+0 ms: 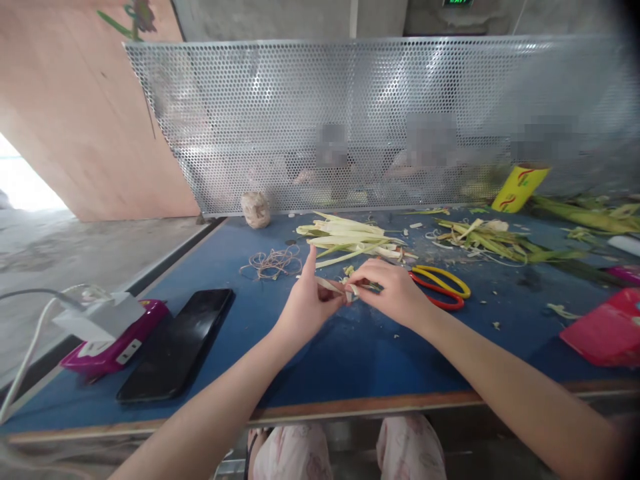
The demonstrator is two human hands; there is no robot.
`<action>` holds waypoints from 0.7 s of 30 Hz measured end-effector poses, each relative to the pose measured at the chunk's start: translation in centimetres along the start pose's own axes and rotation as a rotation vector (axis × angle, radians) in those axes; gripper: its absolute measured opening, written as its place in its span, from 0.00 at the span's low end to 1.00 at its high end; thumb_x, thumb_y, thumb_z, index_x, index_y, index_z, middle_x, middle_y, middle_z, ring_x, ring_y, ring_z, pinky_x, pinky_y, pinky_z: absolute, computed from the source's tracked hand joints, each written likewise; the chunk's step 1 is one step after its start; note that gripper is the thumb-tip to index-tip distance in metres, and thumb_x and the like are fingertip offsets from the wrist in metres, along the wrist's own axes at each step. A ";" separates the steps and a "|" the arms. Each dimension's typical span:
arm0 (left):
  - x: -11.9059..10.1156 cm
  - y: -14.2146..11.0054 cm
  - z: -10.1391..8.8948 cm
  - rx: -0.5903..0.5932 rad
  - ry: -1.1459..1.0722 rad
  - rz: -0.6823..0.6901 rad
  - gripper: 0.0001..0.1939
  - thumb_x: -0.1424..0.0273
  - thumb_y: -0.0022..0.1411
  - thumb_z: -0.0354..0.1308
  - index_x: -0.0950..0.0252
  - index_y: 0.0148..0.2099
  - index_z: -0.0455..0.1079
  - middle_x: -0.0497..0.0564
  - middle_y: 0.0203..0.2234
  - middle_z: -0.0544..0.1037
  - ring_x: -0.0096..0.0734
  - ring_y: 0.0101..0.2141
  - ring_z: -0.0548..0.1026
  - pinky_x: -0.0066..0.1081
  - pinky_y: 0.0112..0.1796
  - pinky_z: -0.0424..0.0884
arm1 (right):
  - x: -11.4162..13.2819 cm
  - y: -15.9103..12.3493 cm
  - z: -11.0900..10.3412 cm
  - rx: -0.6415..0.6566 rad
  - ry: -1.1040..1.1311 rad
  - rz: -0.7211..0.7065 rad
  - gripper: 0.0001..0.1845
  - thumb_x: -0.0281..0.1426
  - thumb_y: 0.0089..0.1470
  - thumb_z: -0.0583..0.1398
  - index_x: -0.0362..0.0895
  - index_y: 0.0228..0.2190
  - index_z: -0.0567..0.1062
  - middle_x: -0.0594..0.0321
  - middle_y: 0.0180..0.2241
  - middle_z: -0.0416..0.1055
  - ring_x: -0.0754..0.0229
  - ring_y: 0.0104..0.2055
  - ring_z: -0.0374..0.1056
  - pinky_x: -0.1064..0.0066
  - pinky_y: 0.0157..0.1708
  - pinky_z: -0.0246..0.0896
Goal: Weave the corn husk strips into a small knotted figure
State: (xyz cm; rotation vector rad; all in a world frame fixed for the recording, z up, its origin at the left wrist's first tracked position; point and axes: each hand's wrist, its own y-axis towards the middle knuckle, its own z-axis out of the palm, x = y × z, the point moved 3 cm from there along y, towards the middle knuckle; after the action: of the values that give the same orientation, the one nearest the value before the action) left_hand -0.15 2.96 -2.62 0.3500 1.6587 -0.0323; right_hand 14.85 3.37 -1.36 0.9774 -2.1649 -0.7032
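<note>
Over the middle of the blue table, my left hand (314, 296) and my right hand (387, 287) come together on a pale strip of corn husk (331, 287). The fingers of my left hand pinch the strip while its index finger points up. From the other side, my right hand grips the same strip near a small pale fold. Part of the strip is hidden by the fingers. Just beyond my hands lies a pile of pale corn husks (345, 235). Scissors (445, 287) with red and yellow handles rest beside my right hand, their blades hidden.
A tangle of thin twine (273, 263) lies left of the husks, near a whitish roll (255, 209). A black phone (177, 343) and a purple power strip (117, 347) occupy the left side. Green husks (485, 240) and a red packet (607, 333) lie right. A perforated metal screen (300, 87) stands behind.
</note>
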 end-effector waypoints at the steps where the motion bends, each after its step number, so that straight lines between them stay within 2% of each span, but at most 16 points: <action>1: 0.0 0.0 0.0 0.011 -0.002 0.007 0.54 0.79 0.46 0.61 0.66 0.65 0.26 0.47 0.25 0.78 0.29 0.28 0.76 0.32 0.37 0.71 | -0.1 0.0 0.0 0.005 0.010 0.048 0.06 0.28 0.52 0.57 0.44 0.25 0.72 0.62 0.24 0.70 0.62 0.28 0.65 0.71 0.29 0.60; 5: -0.3 -0.2 0.2 0.041 -0.008 0.015 0.53 0.79 0.47 0.60 0.66 0.65 0.26 0.47 0.25 0.78 0.30 0.28 0.76 0.32 0.36 0.70 | -0.7 0.1 0.2 0.013 0.052 0.191 0.05 0.31 0.50 0.59 0.44 0.24 0.72 0.62 0.25 0.71 0.62 0.27 0.65 0.72 0.27 0.60; 14: -0.5 -0.1 0.6 0.033 -0.191 -0.057 0.52 0.75 0.50 0.60 0.68 0.65 0.25 0.46 0.22 0.78 0.29 0.27 0.77 0.34 0.37 0.72 | -0.9 0.1 0.2 0.005 0.096 0.264 0.05 0.32 0.48 0.60 0.44 0.24 0.72 0.63 0.24 0.71 0.63 0.25 0.64 0.73 0.24 0.58; 17: -0.3 0.0 0.5 0.032 -0.195 -0.058 0.55 0.75 0.47 0.63 0.67 0.65 0.27 0.46 0.22 0.78 0.30 0.25 0.76 0.34 0.35 0.72 | -0.8 -0.1 0.3 0.006 0.183 0.329 0.05 0.33 0.47 0.61 0.44 0.26 0.72 0.63 0.24 0.70 0.63 0.25 0.64 0.72 0.25 0.59; 21: -0.6 0.1 0.2 -0.006 -0.178 -0.067 0.55 0.75 0.46 0.64 0.68 0.65 0.30 0.45 0.20 0.77 0.29 0.23 0.76 0.31 0.33 0.71 | -0.7 -0.2 0.6 0.039 0.413 0.396 0.08 0.33 0.47 0.61 0.44 0.32 0.71 0.65 0.23 0.67 0.64 0.25 0.64 0.72 0.27 0.62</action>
State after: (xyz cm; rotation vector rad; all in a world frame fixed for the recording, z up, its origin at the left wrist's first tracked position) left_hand 0.06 2.88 -2.08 0.2781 1.4933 -0.1058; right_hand 14.85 3.93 -2.13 0.6149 -1.9224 -0.2435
